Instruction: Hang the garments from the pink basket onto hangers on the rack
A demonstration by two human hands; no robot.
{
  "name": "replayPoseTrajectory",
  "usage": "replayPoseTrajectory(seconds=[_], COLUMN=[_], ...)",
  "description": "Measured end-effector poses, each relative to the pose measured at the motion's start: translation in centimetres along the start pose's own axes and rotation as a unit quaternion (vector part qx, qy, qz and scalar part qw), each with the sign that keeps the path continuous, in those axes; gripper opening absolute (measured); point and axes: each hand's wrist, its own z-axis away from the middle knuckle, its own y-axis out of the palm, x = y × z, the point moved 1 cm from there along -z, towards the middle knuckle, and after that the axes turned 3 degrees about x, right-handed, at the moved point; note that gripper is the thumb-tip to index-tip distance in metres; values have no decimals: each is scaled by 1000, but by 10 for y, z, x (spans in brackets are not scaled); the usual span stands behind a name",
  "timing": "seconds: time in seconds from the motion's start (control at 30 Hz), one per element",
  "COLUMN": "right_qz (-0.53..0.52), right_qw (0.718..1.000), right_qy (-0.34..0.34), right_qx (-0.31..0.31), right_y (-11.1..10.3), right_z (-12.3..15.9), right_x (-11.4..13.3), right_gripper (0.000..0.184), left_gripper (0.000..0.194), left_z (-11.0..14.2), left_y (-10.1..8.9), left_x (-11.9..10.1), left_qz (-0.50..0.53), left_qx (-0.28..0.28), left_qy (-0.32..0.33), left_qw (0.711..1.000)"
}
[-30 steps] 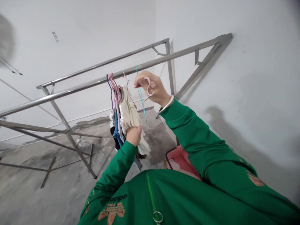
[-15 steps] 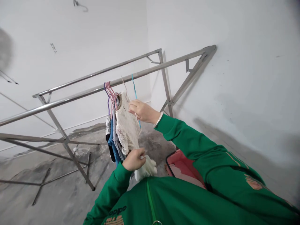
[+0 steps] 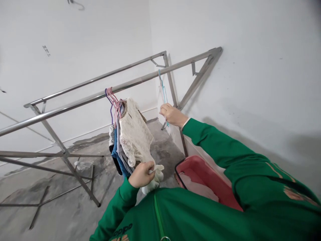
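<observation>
My left hand (image 3: 141, 174) is closed on the lower hem of a cream lace garment (image 3: 134, 135) that hangs from the near rail (image 3: 75, 102) of a steel drying rack. Beside it on the rail is a bunch of pink and purple hangers (image 3: 111, 97) with blue, grey and dark clothes (image 3: 115, 150) under them. My right hand (image 3: 172, 114) is closed on the bottom of an empty blue hanger (image 3: 162, 90), which hooks over the same rail further right, apart from the bunch. Both arms wear green sleeves.
A red basket (image 3: 200, 177) with pale cloth in it stands on the floor by the right wall. The rack's far rail (image 3: 100, 78) and crossed legs (image 3: 77, 177) spread across the grey concrete floor. White walls close in behind and to the right.
My right hand has gone from the lace garment's hanger to the blue hanger and slid it right along the rail. My left hand stays on the garment's hem, which has dropped lower.
</observation>
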Motion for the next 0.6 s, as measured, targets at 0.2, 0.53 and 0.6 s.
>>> replayPoseTrajectory(seconds=[0.2,0.53,0.6], right_qz=[-15,-5,-3], right_qw=[1000,998,993], right_qy=[12,52,99], right_qx=[15,19,-62], right_y=[-15,-56,-70], right_z=[33,82,94], right_x=[-65,-85,-63], right_gripper=[28,46,44], left_gripper=[22,22,23], left_z=[-7,-29,-33], left_y=[0,-3,-2], left_x=[-5,-32,-37], left_qz=[-9,30,42], left_qx=[-2,-41,-49], left_qy=[37,154,167], left_qw=[999,987,984])
